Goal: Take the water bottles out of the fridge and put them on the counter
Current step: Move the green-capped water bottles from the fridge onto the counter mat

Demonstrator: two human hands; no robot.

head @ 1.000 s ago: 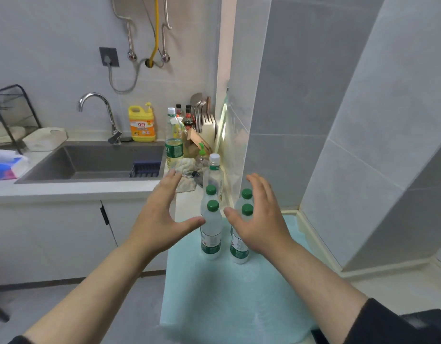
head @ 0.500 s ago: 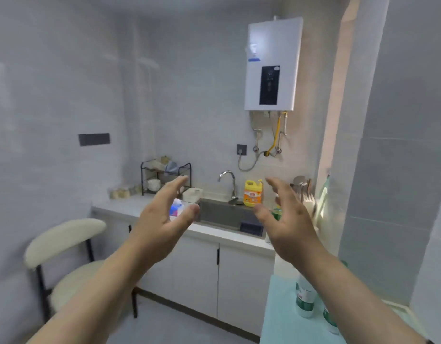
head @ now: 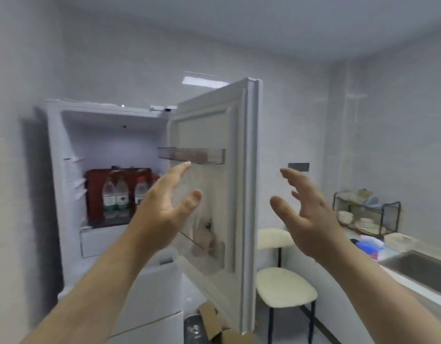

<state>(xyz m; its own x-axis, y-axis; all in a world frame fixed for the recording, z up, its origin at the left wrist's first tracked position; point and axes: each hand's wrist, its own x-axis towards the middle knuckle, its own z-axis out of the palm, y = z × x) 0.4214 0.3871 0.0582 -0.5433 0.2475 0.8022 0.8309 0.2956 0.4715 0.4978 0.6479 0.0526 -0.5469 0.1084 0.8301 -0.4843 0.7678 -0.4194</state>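
Observation:
The white fridge (head: 65,170) stands at the left with its upper door (head: 239,170) swung open toward me. Inside, on a shelf, a dark red carton (head: 95,189) holds clear water bottles (head: 115,194) with green and white labels. My left hand (head: 165,207) is raised in front of the open compartment, fingers apart, holding nothing. My right hand (head: 306,214) is lifted to the right of the door, also spread and holding nothing. Both hands are well short of the bottles. The view is blurred.
A cream chair (head: 284,291) stands right of the door. The counter with the sink (head: 418,269) runs along the right, with a dish rack (head: 366,214) and a blue packet (head: 368,247). Cardboard (head: 212,321) and a dark bin (head: 194,328) lie on the floor below the door.
My view has swung left from the bottles on the counter, past the sink, to the open fridge. Both hands stayed open and raised, and moved along with the turn.

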